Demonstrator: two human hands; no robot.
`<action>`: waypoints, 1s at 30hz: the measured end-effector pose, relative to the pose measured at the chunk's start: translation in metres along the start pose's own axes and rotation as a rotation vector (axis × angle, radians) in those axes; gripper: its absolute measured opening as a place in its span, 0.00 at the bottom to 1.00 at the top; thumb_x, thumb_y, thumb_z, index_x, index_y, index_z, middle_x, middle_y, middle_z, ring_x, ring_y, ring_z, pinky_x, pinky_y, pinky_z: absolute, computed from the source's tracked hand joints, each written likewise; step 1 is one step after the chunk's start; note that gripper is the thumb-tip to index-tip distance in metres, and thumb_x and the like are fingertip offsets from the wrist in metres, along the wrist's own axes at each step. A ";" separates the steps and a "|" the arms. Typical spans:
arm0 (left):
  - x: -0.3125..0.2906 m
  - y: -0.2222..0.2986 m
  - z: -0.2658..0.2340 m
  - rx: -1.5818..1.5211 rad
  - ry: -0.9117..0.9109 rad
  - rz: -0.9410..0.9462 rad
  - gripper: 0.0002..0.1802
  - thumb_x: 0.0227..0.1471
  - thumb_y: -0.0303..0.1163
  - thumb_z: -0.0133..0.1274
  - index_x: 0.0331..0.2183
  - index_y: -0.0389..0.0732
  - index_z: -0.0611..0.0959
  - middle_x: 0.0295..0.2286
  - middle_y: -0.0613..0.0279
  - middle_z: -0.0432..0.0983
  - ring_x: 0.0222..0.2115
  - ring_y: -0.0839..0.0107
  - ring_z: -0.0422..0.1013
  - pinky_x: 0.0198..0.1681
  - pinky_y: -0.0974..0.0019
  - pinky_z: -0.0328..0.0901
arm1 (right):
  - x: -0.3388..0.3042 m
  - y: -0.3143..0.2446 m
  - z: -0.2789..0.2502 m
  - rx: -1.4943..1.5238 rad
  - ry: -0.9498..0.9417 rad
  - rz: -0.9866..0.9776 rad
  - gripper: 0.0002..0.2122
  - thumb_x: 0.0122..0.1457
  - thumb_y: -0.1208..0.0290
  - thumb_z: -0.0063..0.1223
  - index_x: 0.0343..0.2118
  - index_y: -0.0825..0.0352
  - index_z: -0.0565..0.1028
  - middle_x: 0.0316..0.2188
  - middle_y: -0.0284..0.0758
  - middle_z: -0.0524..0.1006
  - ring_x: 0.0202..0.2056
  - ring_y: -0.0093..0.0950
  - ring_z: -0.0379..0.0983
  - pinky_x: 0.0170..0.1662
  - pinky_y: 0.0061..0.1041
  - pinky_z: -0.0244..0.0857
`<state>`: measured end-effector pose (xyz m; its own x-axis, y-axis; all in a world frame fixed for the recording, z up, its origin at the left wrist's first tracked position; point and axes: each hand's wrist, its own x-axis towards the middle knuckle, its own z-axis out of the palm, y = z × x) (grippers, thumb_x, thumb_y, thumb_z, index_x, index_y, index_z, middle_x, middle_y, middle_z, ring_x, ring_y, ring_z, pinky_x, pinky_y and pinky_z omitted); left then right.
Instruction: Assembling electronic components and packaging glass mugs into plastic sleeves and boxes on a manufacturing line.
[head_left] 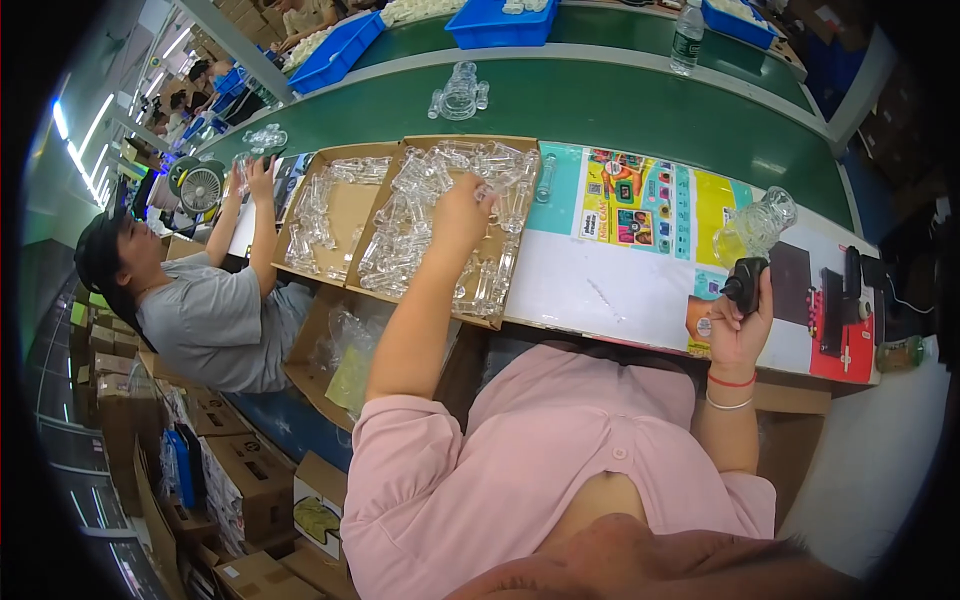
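Note:
My left hand is over a shallow cardboard tray full of clear plastic tube-like pieces. Its fingers are closed on one clear plastic piece, partly hidden by the hand. Near the right side of the bench, my right hand grips a small black object with a pointed tip, perhaps a bottle with a nozzle. Just beyond it stands a clear plastic assembly with a round body.
A second tray holds fewer clear pieces. Another clear assembly sits on the green belt, with a water bottle and blue bins beyond. At left, a co-worker raises both hands near a small fan.

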<state>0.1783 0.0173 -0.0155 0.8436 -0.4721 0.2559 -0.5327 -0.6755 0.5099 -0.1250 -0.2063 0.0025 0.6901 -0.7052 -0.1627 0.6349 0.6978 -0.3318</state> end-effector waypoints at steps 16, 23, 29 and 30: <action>-0.139 0.139 -0.014 -1.535 -0.320 0.244 0.17 0.40 0.12 0.54 0.36 0.31 0.71 0.38 0.50 0.69 0.38 0.67 0.70 0.42 0.69 0.68 | -0.057 0.018 0.062 -0.558 -0.255 -0.524 0.19 0.55 0.58 0.45 0.41 0.69 0.62 0.32 0.36 0.66 0.32 0.24 0.66 0.33 0.23 0.66; -0.148 0.142 -0.013 -1.450 -0.219 0.364 0.21 0.35 0.12 0.57 0.36 0.32 0.71 0.38 0.49 0.69 0.40 0.66 0.69 0.42 0.69 0.67 | -0.081 0.001 0.067 -1.175 -0.574 -1.003 0.22 0.54 0.52 0.46 0.40 0.69 0.61 0.30 0.39 0.70 0.30 0.27 0.68 0.34 0.24 0.64; -0.152 0.142 -0.015 -1.400 -0.168 0.443 0.22 0.35 0.12 0.57 0.36 0.33 0.71 0.38 0.49 0.68 0.40 0.66 0.68 0.42 0.69 0.67 | -0.101 -0.004 0.066 -1.320 -0.609 -0.994 0.20 0.53 0.57 0.50 0.40 0.65 0.61 0.29 0.38 0.72 0.29 0.27 0.69 0.33 0.23 0.65; -0.153 0.142 -0.015 -1.384 -0.163 0.458 0.22 0.34 0.12 0.57 0.36 0.34 0.71 0.39 0.49 0.68 0.40 0.65 0.68 0.42 0.69 0.67 | -0.105 -0.004 0.065 -1.319 -0.619 -0.963 0.19 0.53 0.58 0.51 0.40 0.64 0.60 0.29 0.38 0.72 0.29 0.27 0.69 0.32 0.23 0.65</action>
<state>-0.0249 0.0020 0.0301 0.5553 -0.6121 0.5630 -0.1780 0.5738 0.7994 -0.1769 -0.1270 0.0811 0.4879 -0.4037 0.7739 0.3957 -0.6880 -0.6083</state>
